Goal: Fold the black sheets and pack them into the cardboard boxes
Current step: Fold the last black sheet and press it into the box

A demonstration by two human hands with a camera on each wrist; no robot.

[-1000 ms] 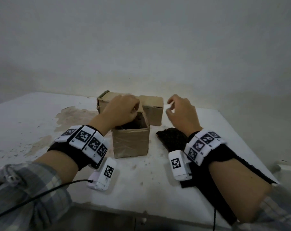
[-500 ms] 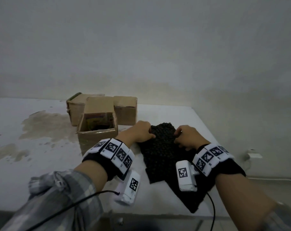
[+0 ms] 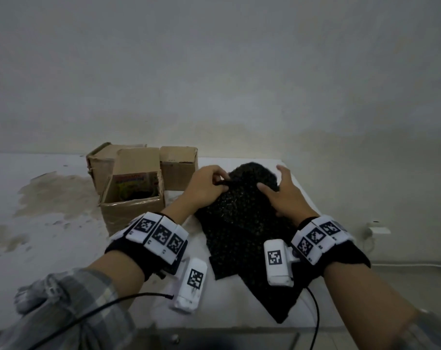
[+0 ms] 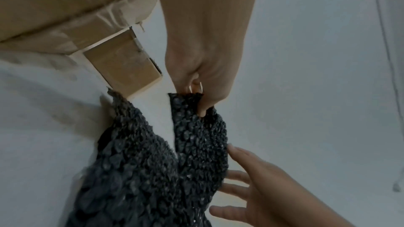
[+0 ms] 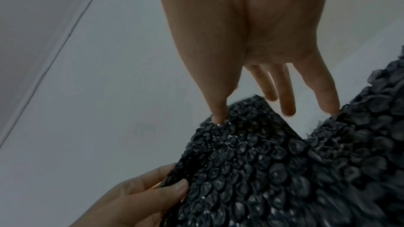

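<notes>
White counter (image 3: 50, 248), stained at frame left, three cardboard boxes (image 3: 132, 205) clustered left of center. Black sheet (image 3: 239, 223) bunched mid-frame, right beside the open front box. Left hand (image 3: 204, 190) pinching its top edge; right hand (image 3: 285, 198) flat, fingers spread, pressing down.

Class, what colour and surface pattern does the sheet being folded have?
Black sheet, covered in small raised bubbles; clearest in the right wrist view.
</notes>
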